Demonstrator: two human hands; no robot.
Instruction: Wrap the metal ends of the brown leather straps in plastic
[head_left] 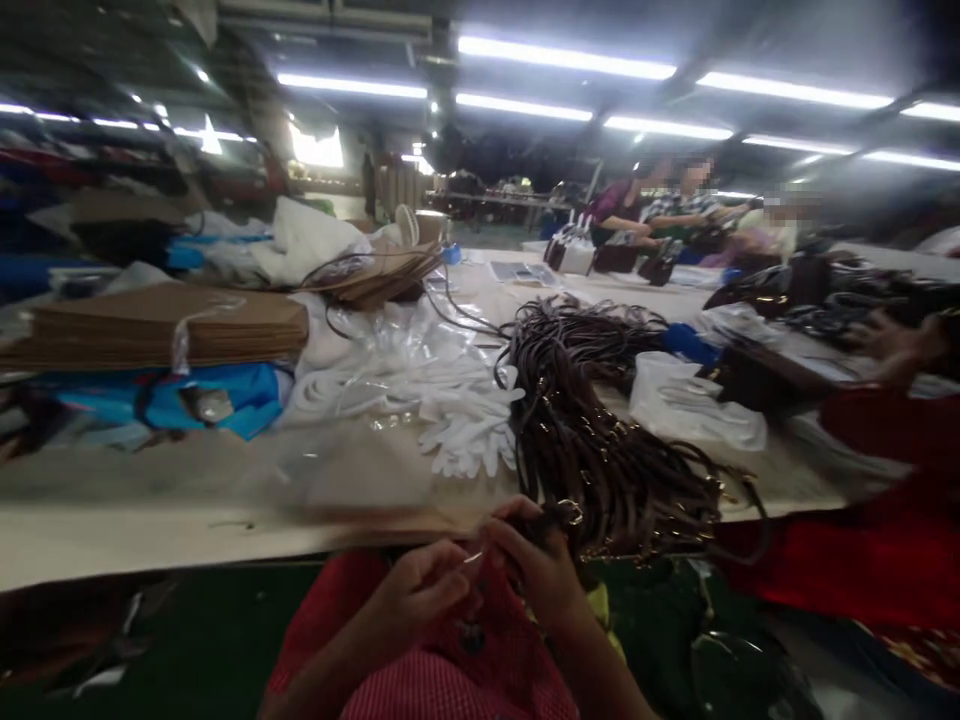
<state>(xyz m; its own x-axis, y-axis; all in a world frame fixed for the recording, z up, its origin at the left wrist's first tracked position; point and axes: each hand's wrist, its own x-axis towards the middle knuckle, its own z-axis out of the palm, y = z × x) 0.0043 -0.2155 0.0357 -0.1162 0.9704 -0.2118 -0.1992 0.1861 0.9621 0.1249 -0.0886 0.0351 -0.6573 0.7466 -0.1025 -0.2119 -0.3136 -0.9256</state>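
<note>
My left hand [427, 590] is closed in a pinch near the table's front edge, on something small and pale that I cannot make out. Close beside it, my right hand [529, 560] has its fingers curled round a dark piece with a gold ring [570, 513]. Just beyond my right hand lies a large heap of dark brown straps [600, 450] with gold clasps. White gloves [472, 420] lie left of the straps, next to clear plastic bags [420, 345].
Brown cardboard sheets [172, 325] are stacked at left on a blue package [195, 400]. A white packet [694, 400] lies right of the straps. Another person's hand [900, 340] and red clothing are at right. More people stand farther back.
</note>
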